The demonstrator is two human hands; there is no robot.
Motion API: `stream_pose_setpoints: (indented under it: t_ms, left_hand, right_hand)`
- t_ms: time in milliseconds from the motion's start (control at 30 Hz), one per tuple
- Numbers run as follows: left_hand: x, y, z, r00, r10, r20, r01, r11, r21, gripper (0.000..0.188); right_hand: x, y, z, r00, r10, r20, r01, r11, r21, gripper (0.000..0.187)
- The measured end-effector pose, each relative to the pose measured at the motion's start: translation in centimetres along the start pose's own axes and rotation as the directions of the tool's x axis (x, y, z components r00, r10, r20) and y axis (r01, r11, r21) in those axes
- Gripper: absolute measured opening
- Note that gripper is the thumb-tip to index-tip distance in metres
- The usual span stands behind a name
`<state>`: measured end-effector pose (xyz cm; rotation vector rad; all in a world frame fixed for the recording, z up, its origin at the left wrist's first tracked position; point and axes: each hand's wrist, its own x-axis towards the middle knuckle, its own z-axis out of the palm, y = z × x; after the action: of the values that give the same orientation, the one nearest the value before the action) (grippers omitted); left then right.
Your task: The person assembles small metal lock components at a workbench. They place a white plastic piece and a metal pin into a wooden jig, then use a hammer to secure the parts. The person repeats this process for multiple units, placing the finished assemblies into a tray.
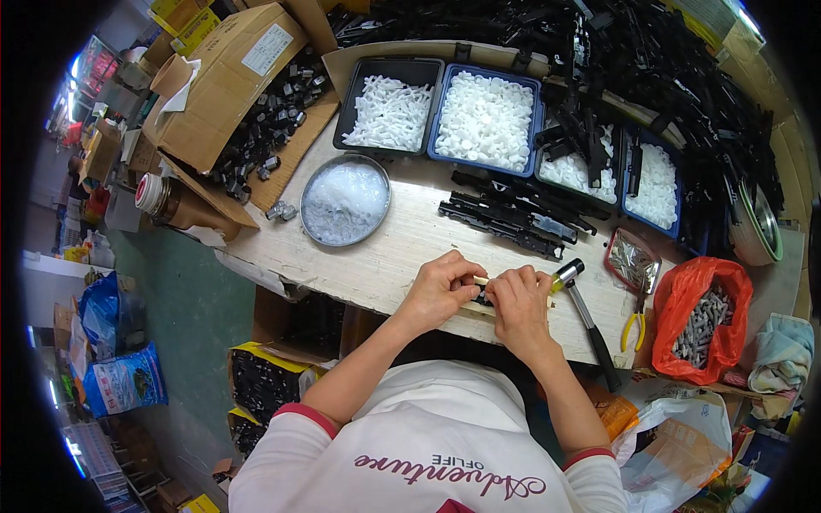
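Note:
My left hand (443, 289) and my right hand (520, 309) meet at the front edge of the bench. Fingers of both hands are closed around a small black part (482, 297), which lies by a pale, wood-coloured strip. Most of this part is hidden under the fingers, so its kind cannot be made out. Just right of my right hand rests a hammer (583, 309) with a yellow and metal head and a black grip. Beyond the hands lies a row of long black slotted parts (505, 224).
A round metal dish (345, 201) holds clear, glossy stuff. Bins of white plastic pieces (484, 120) line the back, below heaped black parts (667, 77). At right are a red bag (703, 321) of grey pins, yellow-handled pliers (634, 332) and a small red tray (633, 259).

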<state>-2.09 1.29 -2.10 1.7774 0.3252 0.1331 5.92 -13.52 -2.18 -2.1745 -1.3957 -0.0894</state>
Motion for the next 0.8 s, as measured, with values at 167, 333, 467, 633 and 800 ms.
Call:
stream_pose_setpoints:
  t_ms: [167, 333, 467, 633, 800]
  left_hand:
    - [0.5, 0.6, 0.7, 0.995, 0.094, 0.033, -0.100, 0.937, 0.336, 0.022]
    - [2.3, 3.7, 0.6, 0.968, -0.026, 0.250, -0.145, 0.754, 0.640, 0.022]
    - [7.5, 5.6, 1.7, 0.955, 0.171, 0.243, -0.285, 0.756, 0.590, 0.013]
    - [16.6, 6.7, 5.2, 0.932, 0.360, 0.049, -0.263, 0.576, 0.774, 0.015]
    - [20.2, 6.1, 6.4, 0.933, 0.340, 0.121, -0.284, 0.483, 0.828, 0.016]
  right_hand:
    - [-0.2, 0.6, -0.8, 1.000, -0.015, 0.027, 0.014, 0.998, 0.062, 0.020]
    - [-0.8, 5.5, -4.7, 0.979, 0.137, -0.149, -0.138, 0.990, 0.004, 0.010]
    - [-1.8, 10.9, -8.3, 0.928, 0.305, -0.216, -0.362, 0.878, -0.313, 0.007]
    - [-1.7, 13.7, -8.3, 0.898, 0.412, -0.157, -0.428, 0.732, -0.530, 0.009]
    - [-1.9, 15.0, -7.9, 0.884, 0.454, -0.111, -0.443, 0.738, -0.509, 0.010]
